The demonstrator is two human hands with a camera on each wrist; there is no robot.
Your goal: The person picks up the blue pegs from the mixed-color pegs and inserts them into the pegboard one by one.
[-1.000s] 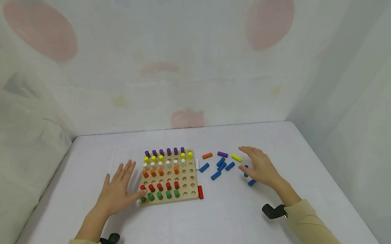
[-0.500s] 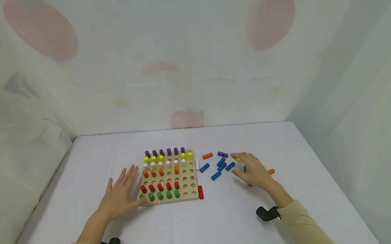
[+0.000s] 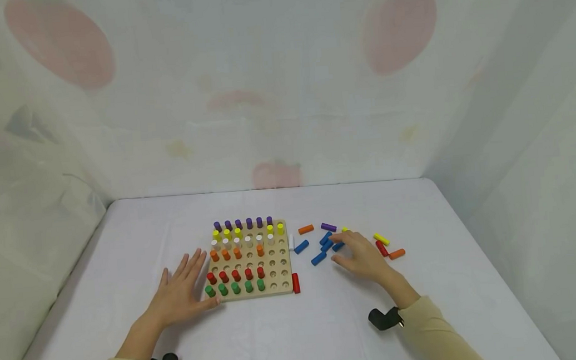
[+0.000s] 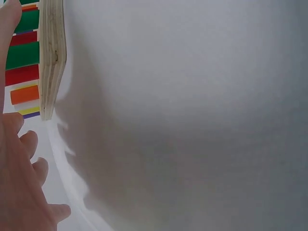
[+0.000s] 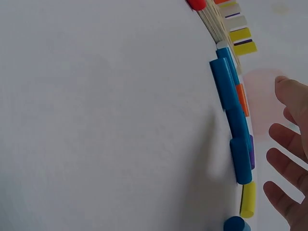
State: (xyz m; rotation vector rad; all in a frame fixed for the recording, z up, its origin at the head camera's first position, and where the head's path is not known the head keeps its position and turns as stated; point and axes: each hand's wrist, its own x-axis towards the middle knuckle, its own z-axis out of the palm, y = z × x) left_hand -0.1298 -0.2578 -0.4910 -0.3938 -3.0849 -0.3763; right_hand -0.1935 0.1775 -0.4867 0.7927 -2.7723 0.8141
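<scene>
In the head view, we find the left hand (image 3: 180, 294) spread wide, the pegboard (image 3: 267, 280) just right of its fingers. The right hand (image 3: 366, 259) stands with thumb and forefinger parted, loose blue pegs (image 3: 318, 259) just left of their tips; we judge the step to be choosing a peg, the next move calling for a careful pinch. The left wrist view shows us a green peg (image 4: 23, 55) near the thumb. In the right wrist view, we see the fingers hold nothing, a yellow peg (image 5: 248, 199) near their tips.
</scene>
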